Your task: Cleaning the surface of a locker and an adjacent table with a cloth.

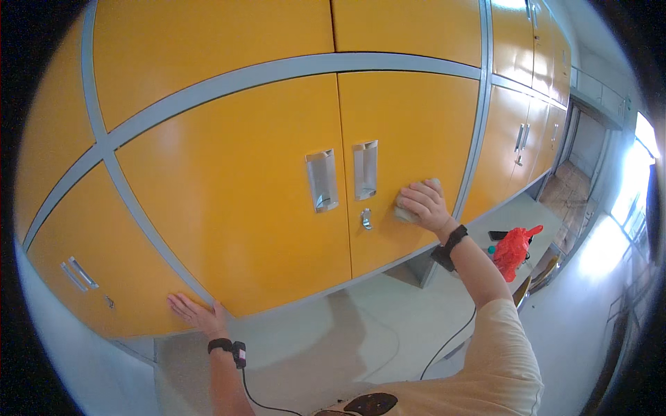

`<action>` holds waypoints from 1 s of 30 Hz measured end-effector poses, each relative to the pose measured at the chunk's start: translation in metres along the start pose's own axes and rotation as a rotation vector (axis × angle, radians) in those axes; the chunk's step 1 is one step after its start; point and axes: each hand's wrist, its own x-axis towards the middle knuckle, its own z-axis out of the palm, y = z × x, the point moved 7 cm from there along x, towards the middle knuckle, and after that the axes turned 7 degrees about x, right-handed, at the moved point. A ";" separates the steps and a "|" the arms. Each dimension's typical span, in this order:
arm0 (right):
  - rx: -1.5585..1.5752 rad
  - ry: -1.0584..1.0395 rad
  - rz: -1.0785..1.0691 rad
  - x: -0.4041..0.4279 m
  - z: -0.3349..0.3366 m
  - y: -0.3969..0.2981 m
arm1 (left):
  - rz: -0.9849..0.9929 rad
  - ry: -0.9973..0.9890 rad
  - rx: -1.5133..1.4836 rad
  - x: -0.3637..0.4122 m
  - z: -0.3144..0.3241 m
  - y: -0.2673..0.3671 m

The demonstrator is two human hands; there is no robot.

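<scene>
My right hand [424, 205] presses a greyish cloth [407, 214] against the yellow cabinet door [416, 119], right of its lock [367, 219]. Just above the lock is that door's recessed metal handle [366, 170]. The neighbouring door [234, 197] on the left has a matching recessed handle [322, 181]; both doors are closed. Down at the lower left, my left hand [200, 313] rests with fingers spread on the cabinet front, at the foot of a grey divider strip [156, 229]. Nothing shows in that hand. Both wrists wear black straps with small devices.
Below the cabinets runs a pale worktop [312, 333]. A red plastic bag [512, 252] lies on it to the right, beside a dark flat object [498, 235]. Black cables [450, 340] hang from the wrist devices. More yellow cabinets [499, 151] continue rightward, towards bright windows [627, 182].
</scene>
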 end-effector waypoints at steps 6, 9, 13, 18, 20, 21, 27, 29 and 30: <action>-0.061 0.007 -0.005 -0.013 -0.012 0.036 | 0.057 0.094 -0.001 0.004 -0.003 0.003; -0.147 0.201 0.379 -0.004 -0.033 0.089 | 0.049 0.111 -0.025 0.003 0.001 0.010; -0.180 0.569 0.669 0.054 -0.053 0.089 | 0.074 0.149 -0.031 0.003 -0.005 0.001; -0.111 0.334 0.254 0.045 -0.021 0.038 | 0.055 0.131 -0.036 0.002 -0.003 0.002; -0.101 0.273 0.211 0.025 -0.012 0.020 | 0.043 0.120 -0.035 0.002 -0.003 0.002; -0.094 0.183 0.114 0.012 -0.006 0.011 | 0.044 0.116 -0.024 0.002 -0.003 0.003; -0.078 -0.020 0.041 -0.024 -0.014 0.032 | 0.047 0.098 0.008 0.004 -0.002 0.001; -0.130 0.105 0.250 -0.023 -0.025 0.063 | 0.055 0.106 -0.008 0.004 -0.001 0.007; -0.174 0.212 0.338 -0.013 -0.032 0.075 | 0.046 0.094 0.001 0.003 0.000 0.007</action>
